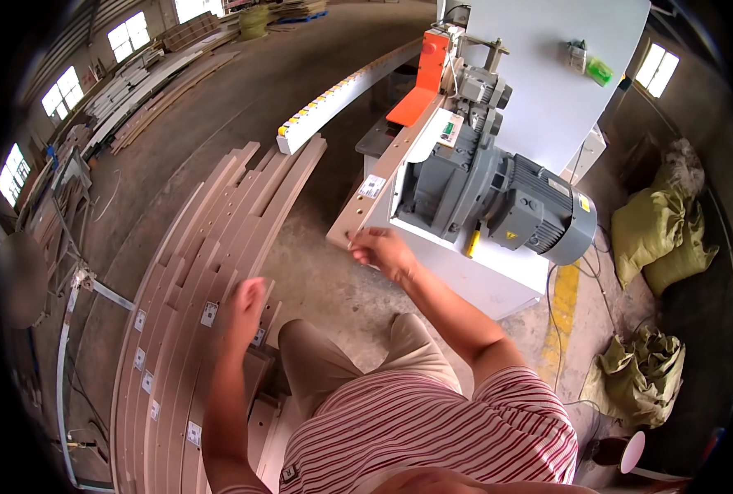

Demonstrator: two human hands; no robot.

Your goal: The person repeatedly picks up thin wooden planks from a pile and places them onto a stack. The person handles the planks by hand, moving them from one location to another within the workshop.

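Observation:
My right hand is at the near end of a brown board that lies along the side of the machine. Its fingers are drawn together in a pinch; what they hold, if anything, is too small to make out. Holes and a white label show on that board. Over a stack of long brown boards on the left hovers my left hand, slightly smeared, its fingers hard to read. White labels are stuck on several of the stacked boards.
A large grey motor sits on the white machine, beside an orange guard. A white rail with yellow pieces runs off at the far side. Woven sacks and cables lie at right; a metal frame stands at left.

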